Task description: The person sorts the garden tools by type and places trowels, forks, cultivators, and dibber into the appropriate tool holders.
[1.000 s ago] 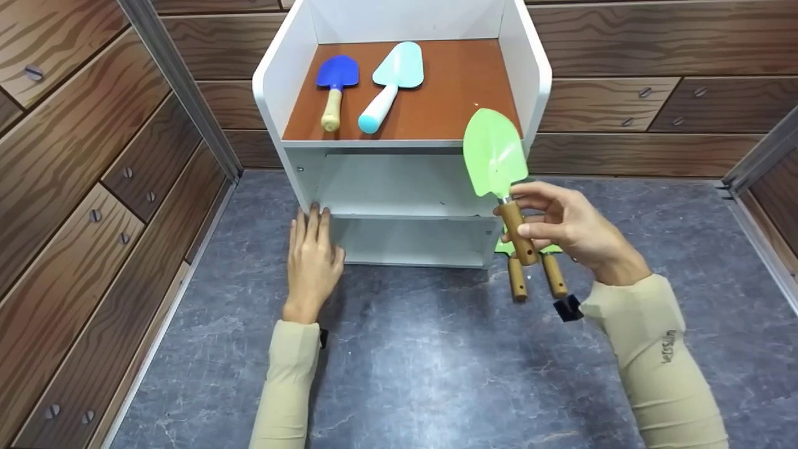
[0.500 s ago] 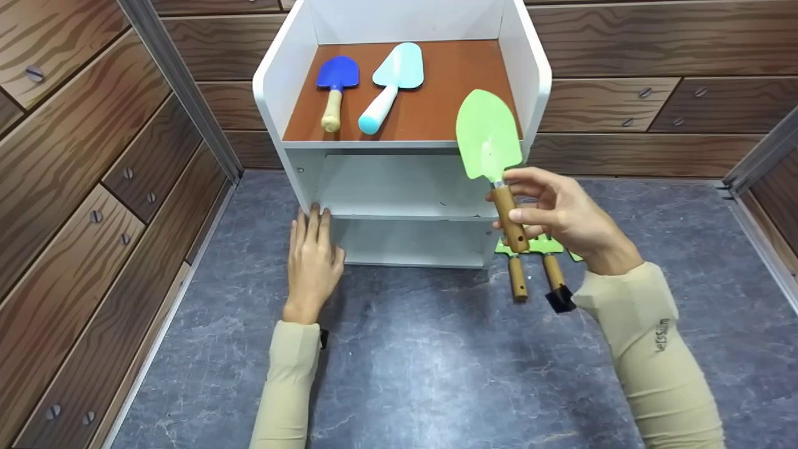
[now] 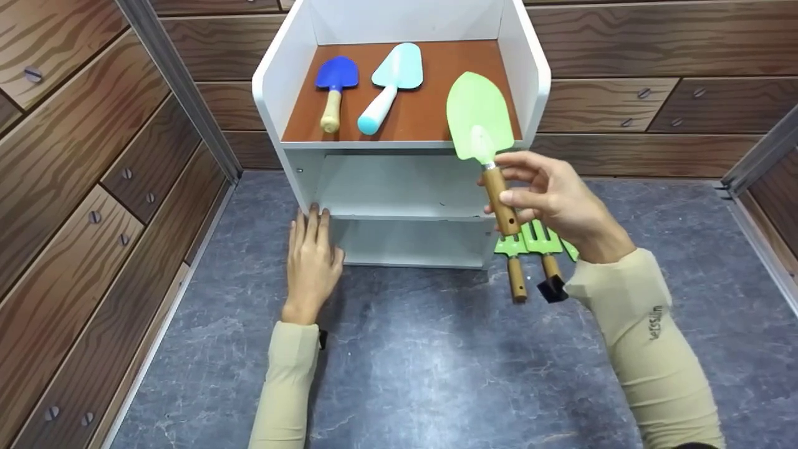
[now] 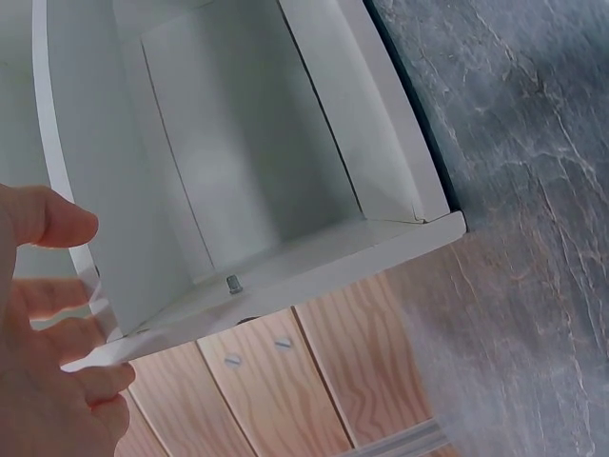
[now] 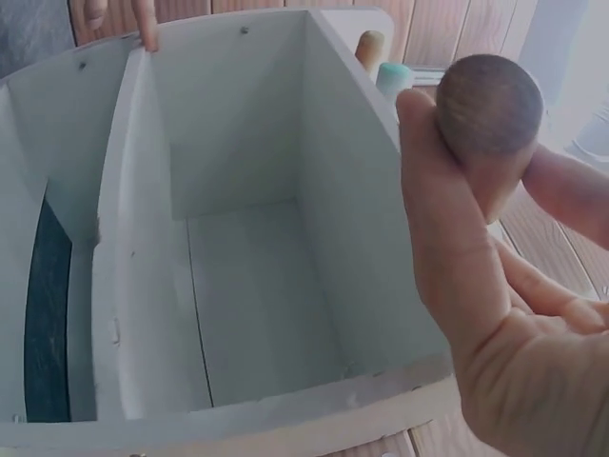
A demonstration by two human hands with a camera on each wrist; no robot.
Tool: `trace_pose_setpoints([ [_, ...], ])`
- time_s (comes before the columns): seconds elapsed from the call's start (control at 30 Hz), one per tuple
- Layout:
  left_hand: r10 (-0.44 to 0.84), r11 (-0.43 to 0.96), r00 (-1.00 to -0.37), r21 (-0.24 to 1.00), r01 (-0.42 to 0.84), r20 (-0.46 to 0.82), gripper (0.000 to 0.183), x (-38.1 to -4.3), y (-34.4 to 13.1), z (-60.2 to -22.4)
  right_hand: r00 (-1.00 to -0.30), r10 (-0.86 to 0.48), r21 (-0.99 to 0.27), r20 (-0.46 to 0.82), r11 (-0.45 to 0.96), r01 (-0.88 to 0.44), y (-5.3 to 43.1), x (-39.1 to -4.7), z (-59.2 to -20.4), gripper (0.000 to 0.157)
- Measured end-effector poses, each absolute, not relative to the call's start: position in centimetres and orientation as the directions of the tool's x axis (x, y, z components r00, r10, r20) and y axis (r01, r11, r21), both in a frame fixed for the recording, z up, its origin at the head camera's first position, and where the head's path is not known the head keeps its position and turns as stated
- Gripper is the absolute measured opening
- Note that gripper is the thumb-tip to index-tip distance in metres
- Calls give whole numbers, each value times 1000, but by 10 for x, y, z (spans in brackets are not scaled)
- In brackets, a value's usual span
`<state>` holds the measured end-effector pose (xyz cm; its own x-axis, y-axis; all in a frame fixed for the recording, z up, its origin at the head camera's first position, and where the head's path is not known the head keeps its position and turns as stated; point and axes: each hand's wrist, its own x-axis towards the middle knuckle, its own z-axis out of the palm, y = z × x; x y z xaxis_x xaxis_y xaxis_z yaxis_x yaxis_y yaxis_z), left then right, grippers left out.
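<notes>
Two trowels point(image 3: 336, 73) atop white cabinet point(image 3: 533, 75); right hand point(image 3: 558, 202), fingers round green trowel point(image 3: 480, 134); left hand point(image 3: 310, 265), fingers straight

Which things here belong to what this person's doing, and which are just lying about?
Seemingly part of the job:
green trowel, held by right hand
white shelf unit, touched by left hand

Apparently lying about:
blue trowel
turquoise trowel
green-headed tools on the floor
</notes>
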<state>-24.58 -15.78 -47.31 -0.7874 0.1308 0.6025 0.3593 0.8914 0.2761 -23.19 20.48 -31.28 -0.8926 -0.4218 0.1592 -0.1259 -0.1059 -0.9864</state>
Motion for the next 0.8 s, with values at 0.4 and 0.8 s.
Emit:
trace_pose_setpoints([
  [0.4,134,892,-786,272,361,604,64,-247,-157,-473,-923,-350,-981,163,-154,-115,187,-240,-290,43],
  [0.8,130,886,-779,281,369,613,62,-246,-157,-473,-953,-287,-969,100,-245,-28,174,-252,-268,44],
])
